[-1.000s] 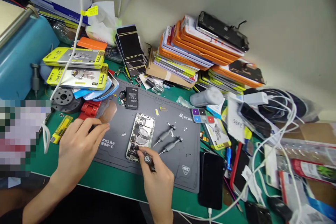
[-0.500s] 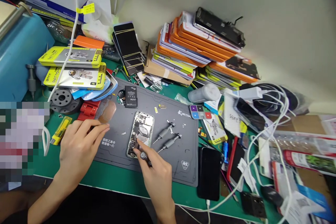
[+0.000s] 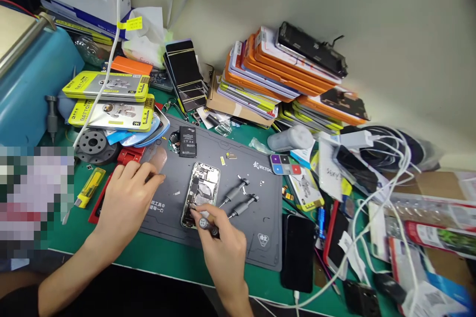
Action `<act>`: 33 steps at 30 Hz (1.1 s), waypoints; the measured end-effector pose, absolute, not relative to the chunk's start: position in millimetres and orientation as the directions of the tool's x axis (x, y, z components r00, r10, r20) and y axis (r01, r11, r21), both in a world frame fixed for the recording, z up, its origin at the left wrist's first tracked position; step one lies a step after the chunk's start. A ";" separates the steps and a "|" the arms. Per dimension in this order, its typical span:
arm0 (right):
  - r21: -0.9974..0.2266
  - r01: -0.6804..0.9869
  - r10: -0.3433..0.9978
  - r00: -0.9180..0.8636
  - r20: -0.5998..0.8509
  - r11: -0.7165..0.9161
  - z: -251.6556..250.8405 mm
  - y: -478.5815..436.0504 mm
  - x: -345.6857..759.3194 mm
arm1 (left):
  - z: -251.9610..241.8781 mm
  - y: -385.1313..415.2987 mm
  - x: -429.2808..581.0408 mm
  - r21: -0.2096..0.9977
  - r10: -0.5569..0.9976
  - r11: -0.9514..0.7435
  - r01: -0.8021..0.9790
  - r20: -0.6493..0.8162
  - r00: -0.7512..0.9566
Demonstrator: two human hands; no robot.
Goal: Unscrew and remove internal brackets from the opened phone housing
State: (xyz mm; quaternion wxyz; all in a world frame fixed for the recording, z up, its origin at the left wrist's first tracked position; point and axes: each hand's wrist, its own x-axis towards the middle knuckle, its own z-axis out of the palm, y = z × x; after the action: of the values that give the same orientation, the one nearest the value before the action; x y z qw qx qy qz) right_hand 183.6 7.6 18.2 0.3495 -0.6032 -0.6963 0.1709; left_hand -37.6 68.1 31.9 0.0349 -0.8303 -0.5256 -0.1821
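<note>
My right hand (image 3: 223, 242) is closed around a small grey screwdriver (image 3: 208, 227), its round cap facing up. The thumb and index fingertips meet over the lower left of an opened phone (image 3: 208, 176) with its inner parts bare. Left of the phone, above the mat's edge, hovers my left hand (image 3: 128, 198), fingers curled and pinched; something dark shows between them, too small to name. A red holder (image 3: 130, 155) is partly hidden behind it. Two more grey screwdrivers (image 3: 235, 191) lie right of the phone. A black phone battery (image 3: 188, 141) rests behind it on the grey mat (image 3: 238, 245).
Yellow battery boxes (image 3: 111, 114) and a round grey stand (image 3: 92, 144) are at the left. Stacked orange cases (image 3: 293, 69) stand against the wall. A black phone (image 3: 297, 252) on a white cable lies right of the mat, near tangled cables (image 3: 394, 193).
My left hand has shifted right and its fingers have curled more, uncovering a red edge at its lower left. My right hand stays at the phone with the screwdriver. The view has moved slightly.
</note>
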 end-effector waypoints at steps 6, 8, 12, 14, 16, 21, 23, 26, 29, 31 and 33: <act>-0.279 0.841 0.852 -0.338 0.400 0.464 24.2 51.7 148.4 | 29.7 73.8 -42.7 0.167 0.857 -0.435 0.885 0.380 0.349; -0.257 0.836 0.841 -0.365 0.399 0.485 18.7 55.7 138.5 | 31.2 74.6 -42.1 0.191 0.862 -0.408 0.893 0.403 0.307; -0.298 0.799 0.829 -0.393 0.397 0.522 14.1 48.1 137.3 | 30.9 73.8 -38.6 0.213 0.867 -0.420 0.882 0.381 0.321; -0.382 0.759 0.839 -0.392 0.377 0.527 17.3 42.6 145.0 | 29.6 73.1 -37.6 0.210 0.867 -0.436 0.875 0.358 0.346; -0.543 0.679 0.868 -0.344 0.358 0.494 21.5 37.4 155.8 | 28.7 72.7 -37.9 0.204 0.869 -0.444 0.873 0.336 0.364; -0.737 0.581 0.931 -0.108 0.350 0.345 19.3 22.3 190.0 | 30.8 72.4 -40.4 0.209 0.873 -0.463 0.862 0.276 0.402; -0.705 0.613 0.920 -0.098 0.380 0.356 11.7 12.9 204.8 | 32.2 72.7 -41.0 0.210 0.871 -0.471 0.857 0.263 0.415; -0.636 0.671 0.880 -0.053 0.472 0.381 0.7 -3.5 222.4 | 34.0 73.4 -41.2 0.222 0.870 -0.477 0.850 0.257 0.421; -0.718 0.649 0.821 0.250 0.513 0.251 -1.5 -14.8 228.2 | 35.8 74.3 -41.1 0.271 0.881 -0.450 0.851 0.288 0.374; -0.834 0.523 0.791 0.428 0.437 0.178 1.3 -16.6 226.2 | 37.9 74.1 -41.0 0.324 0.890 -0.415 0.850 0.340 0.305; -0.904 0.406 0.796 0.499 0.344 0.137 2.8 -15.9 222.8 | 41.3 72.3 -40.7 0.377 0.891 -0.389 0.840 0.386 0.239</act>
State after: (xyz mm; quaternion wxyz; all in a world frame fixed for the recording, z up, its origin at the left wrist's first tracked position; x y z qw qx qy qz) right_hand 222.8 -15.9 2.8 0.5875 -0.6357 -0.4724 0.1659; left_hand -40.7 72.3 41.3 -0.0455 -0.7859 -0.5507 -0.2775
